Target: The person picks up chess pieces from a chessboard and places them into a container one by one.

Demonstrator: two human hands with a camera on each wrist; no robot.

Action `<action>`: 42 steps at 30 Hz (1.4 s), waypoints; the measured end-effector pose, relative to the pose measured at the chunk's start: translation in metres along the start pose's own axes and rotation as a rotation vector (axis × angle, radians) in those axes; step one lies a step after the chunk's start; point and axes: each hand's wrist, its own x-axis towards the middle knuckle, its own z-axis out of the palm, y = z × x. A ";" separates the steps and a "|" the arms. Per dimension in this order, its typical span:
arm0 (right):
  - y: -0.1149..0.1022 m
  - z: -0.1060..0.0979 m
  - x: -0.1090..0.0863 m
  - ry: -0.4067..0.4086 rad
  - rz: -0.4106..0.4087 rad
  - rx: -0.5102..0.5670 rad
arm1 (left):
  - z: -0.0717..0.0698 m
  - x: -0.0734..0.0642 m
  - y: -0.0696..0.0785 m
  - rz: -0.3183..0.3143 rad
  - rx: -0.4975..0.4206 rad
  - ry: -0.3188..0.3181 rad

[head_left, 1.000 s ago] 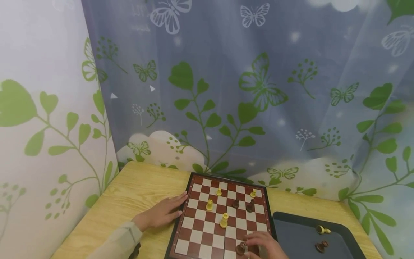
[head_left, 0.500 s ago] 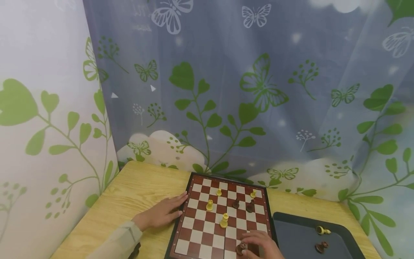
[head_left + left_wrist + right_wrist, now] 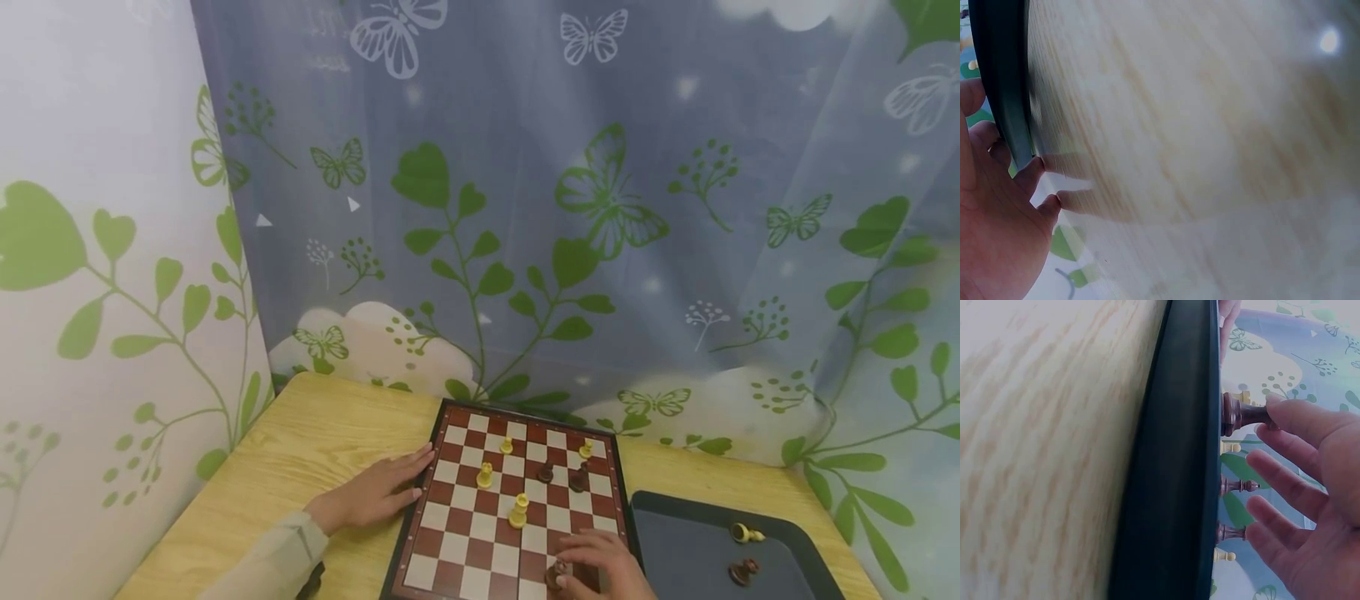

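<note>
My right hand is over the near right part of the chessboard, thumb and index finger pinching the top of a dark brown chess piece. In the right wrist view this chess piece stands with its base at the board, its head partly hidden by the fingertips. The other fingers of that hand are spread. My left hand lies beside the board's left edge with fingers extended; in the left wrist view its fingertips are against the dark board edge.
Several yellow and dark pieces stand on the board, among them a yellow rook, a yellow piece and a dark piece. Right of the board, a dark tray holds a yellow piece and a dark piece, both lying down.
My right hand has shifted slightly left, and its thumb and index finger have come together on the dark piece's top. The left hand and the other pieces have stayed in place.
</note>
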 end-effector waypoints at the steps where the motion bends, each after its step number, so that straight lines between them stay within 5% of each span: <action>1: 0.000 0.001 0.000 0.007 -0.013 -0.007 | -0.001 0.000 0.001 -0.002 -0.002 -0.005; 5: 0.000 0.003 0.000 0.035 -0.047 -0.037 | -0.002 -0.001 0.001 0.012 -0.007 -0.003; 26: -0.010 -0.003 0.005 -0.030 0.040 0.023 | 0.002 0.001 -0.005 -0.006 0.005 0.004; 42: -0.021 -0.008 0.002 0.048 0.086 0.108 | 0.000 0.000 -0.001 0.021 -0.008 0.022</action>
